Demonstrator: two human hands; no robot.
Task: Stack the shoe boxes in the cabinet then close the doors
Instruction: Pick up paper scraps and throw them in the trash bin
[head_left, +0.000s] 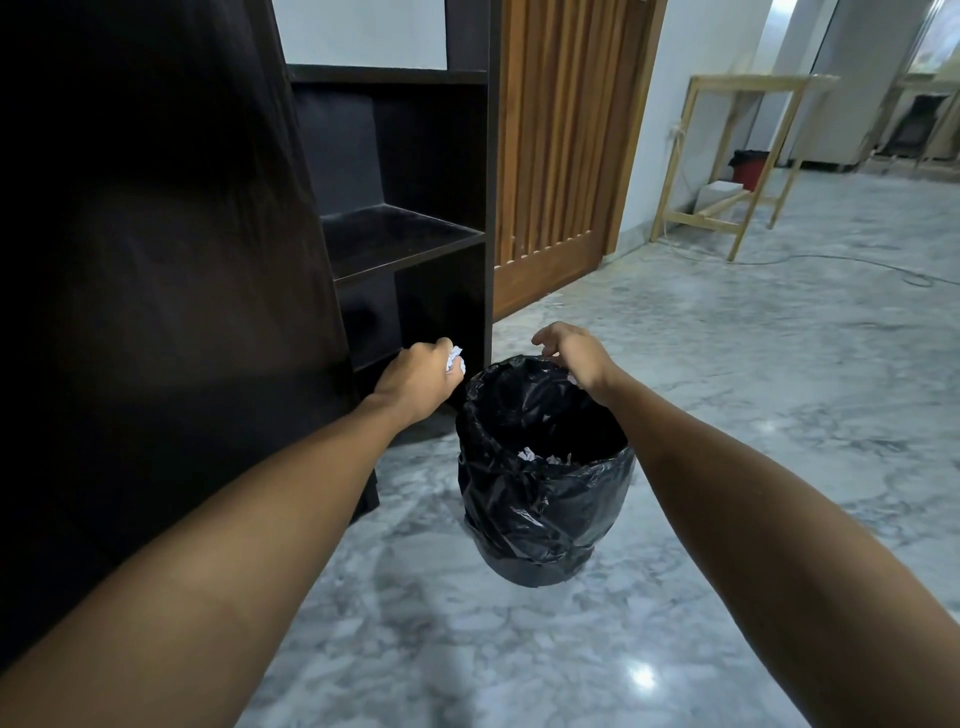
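A dark wooden cabinet (410, 244) stands ahead with bare shelves, and its open door (156, 260) fills the left of the view. No shoe boxes are in sight. My left hand (421, 376) grips a crumpled white paper (456, 359) in front of the lowest shelf. My right hand (574, 356) holds the far rim of a bin lined with a black bag (540, 499), fingers curled over the edge. Bits of white paper lie inside the bin.
The bin stands on grey marble floor (727, 415) just right of the cabinet. A slatted wooden door (550, 156) is behind. A light wooden table frame (748, 156) stands at the back right, with a cable trailing across the floor.
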